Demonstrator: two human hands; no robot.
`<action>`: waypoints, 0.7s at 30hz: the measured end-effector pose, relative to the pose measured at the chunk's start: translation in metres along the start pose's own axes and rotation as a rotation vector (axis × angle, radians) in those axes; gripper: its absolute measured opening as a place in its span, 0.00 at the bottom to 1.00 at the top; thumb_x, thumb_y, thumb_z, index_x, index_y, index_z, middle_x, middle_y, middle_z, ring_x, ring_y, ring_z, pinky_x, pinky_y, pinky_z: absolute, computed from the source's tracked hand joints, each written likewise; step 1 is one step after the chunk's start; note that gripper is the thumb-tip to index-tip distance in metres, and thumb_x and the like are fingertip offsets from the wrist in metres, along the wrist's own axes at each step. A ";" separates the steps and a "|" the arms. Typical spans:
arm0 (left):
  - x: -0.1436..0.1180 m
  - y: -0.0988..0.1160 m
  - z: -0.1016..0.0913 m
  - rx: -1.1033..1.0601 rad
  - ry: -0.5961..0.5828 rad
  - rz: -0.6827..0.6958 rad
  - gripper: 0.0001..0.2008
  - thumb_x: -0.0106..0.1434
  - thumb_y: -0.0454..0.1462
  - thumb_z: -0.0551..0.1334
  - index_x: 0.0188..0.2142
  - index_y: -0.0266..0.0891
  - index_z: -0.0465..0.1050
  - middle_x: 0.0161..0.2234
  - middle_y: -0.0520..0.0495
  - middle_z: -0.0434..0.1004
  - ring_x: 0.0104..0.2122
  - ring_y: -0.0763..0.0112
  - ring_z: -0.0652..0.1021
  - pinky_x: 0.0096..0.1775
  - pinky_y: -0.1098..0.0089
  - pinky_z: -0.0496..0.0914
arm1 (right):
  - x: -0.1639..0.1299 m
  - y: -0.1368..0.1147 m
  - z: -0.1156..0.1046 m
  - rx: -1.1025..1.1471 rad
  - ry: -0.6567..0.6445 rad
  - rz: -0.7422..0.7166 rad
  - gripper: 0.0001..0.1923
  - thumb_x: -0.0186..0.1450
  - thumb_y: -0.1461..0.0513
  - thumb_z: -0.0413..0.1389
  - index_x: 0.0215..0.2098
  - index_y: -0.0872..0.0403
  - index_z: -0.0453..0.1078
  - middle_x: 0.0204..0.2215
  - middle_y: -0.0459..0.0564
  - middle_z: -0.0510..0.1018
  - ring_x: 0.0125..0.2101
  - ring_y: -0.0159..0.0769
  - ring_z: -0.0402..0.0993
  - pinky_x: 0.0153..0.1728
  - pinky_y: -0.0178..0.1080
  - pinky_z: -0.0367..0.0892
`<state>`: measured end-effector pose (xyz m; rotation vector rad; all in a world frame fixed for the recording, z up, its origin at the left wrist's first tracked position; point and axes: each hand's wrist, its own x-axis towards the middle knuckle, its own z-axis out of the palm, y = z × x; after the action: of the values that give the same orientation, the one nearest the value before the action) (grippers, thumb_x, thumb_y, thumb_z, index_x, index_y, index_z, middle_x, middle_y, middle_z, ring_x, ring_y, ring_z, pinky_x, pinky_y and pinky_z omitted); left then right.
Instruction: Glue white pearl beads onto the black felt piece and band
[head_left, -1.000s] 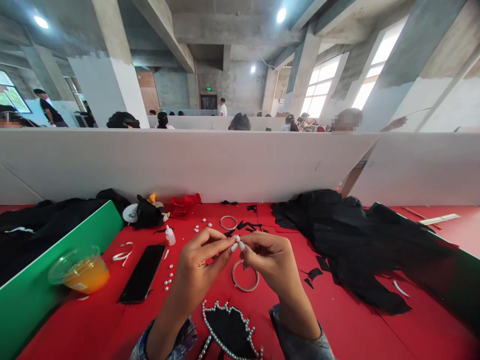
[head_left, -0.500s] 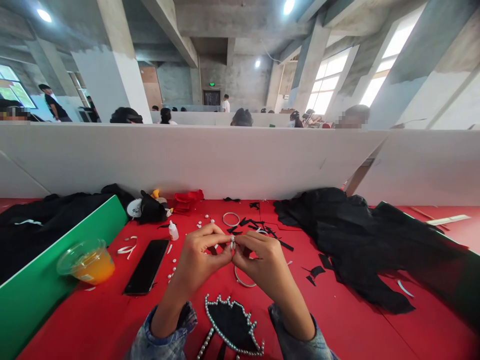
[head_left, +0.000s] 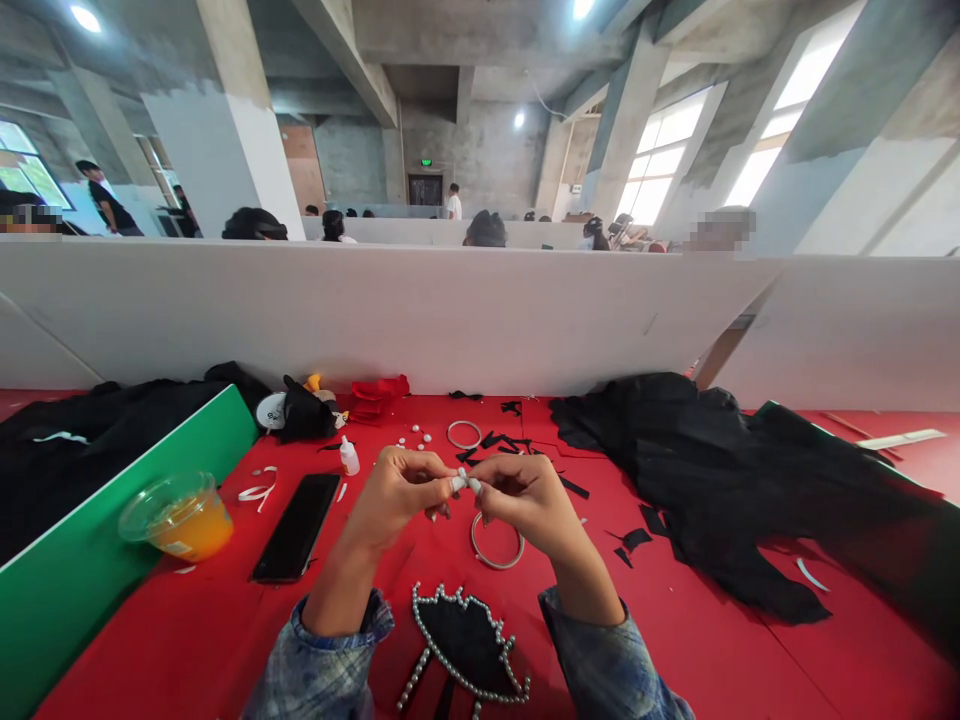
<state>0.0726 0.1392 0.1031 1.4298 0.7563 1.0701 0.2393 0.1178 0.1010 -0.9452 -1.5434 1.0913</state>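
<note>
My left hand and my right hand meet fingertip to fingertip above the red table. Between them they pinch small white pearl beads. Just beyond my right hand a silver ring lies flat on the table. Near the front edge, between my forearms, sits a black fabric piece edged with pearls.
A black phone, a small glue bottle, loose pearls and a second ring lie to the left and beyond. A cup of orange drink stands by a green board. Black cloth covers the right side. A white partition closes the back.
Both hands have shifted slightly away from me and lowered while staying pinched on the beads. The silver ring, partly covered half a second ago, shows fully again.
</note>
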 end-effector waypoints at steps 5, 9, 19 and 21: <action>0.001 -0.003 -0.001 -0.038 0.022 -0.056 0.05 0.47 0.35 0.66 0.19 0.35 0.74 0.15 0.53 0.69 0.16 0.80 0.67 0.19 0.78 0.62 | 0.002 0.005 -0.005 0.057 -0.070 -0.008 0.07 0.56 0.60 0.57 0.26 0.57 0.73 0.18 0.45 0.72 0.18 0.26 0.68 0.19 0.31 0.63; 0.000 -0.001 0.004 0.072 0.114 -0.009 0.06 0.50 0.36 0.65 0.22 0.34 0.75 0.17 0.53 0.69 0.17 0.79 0.69 0.21 0.78 0.65 | 0.001 0.002 -0.008 0.031 -0.157 -0.056 0.12 0.63 0.57 0.52 0.35 0.55 0.74 0.25 0.48 0.76 0.25 0.30 0.72 0.29 0.35 0.68; -0.014 0.014 0.001 0.493 -0.096 0.242 0.15 0.63 0.39 0.57 0.49 0.44 0.70 0.41 0.45 0.72 0.33 0.74 0.75 0.31 0.73 0.73 | 0.003 0.005 -0.002 -0.367 0.133 -0.266 0.08 0.63 0.62 0.53 0.27 0.55 0.68 0.20 0.44 0.69 0.22 0.27 0.63 0.24 0.32 0.58; -0.013 0.013 0.003 0.536 -0.042 0.314 0.15 0.62 0.39 0.59 0.49 0.44 0.71 0.40 0.45 0.72 0.34 0.73 0.75 0.33 0.72 0.74 | 0.000 0.002 -0.005 -0.485 0.106 -0.371 0.07 0.63 0.65 0.52 0.27 0.55 0.68 0.22 0.45 0.70 0.23 0.28 0.64 0.25 0.32 0.59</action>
<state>0.0692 0.1238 0.1131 2.0740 0.8452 1.1151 0.2437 0.1195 0.1002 -0.9611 -1.8421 0.4041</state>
